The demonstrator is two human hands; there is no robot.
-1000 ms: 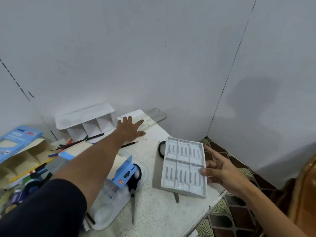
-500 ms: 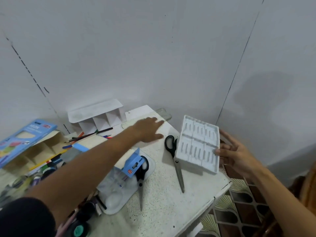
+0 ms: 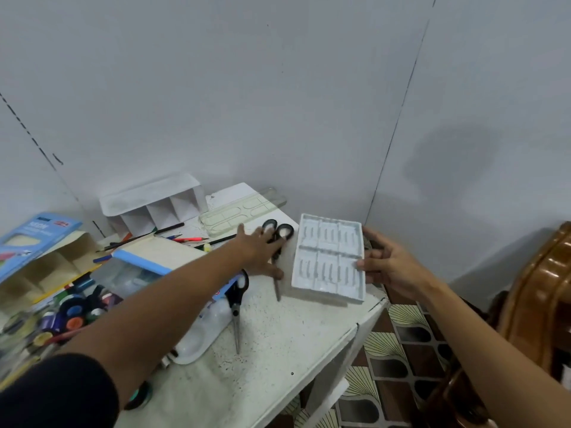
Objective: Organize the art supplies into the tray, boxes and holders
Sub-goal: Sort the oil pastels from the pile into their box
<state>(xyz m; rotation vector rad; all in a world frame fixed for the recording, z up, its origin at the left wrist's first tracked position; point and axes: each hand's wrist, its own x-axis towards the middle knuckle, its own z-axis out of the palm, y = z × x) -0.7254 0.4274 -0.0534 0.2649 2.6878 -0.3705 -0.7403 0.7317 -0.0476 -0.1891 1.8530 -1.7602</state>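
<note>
White moulded plastic tray (image 3: pixel 329 257) with six ribbed compartments lies at the far right edge of the speckled white table (image 3: pixel 272 344). The right hand (image 3: pixel 387 267) grasps its right rim, thumb on top. The left hand (image 3: pixel 262 251), fingers spread flat, presses on black-handled scissors (image 3: pixel 278 242) just left of the tray. A second pair of black scissors (image 3: pixel 237 307) lies nearer the front edge. A white divided holder (image 3: pixel 154 205) stands at the far edge.

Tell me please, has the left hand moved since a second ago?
Yes. The left hand has moved right, away from the white divided holder, and now rests on the scissors beside the white tray.
</note>
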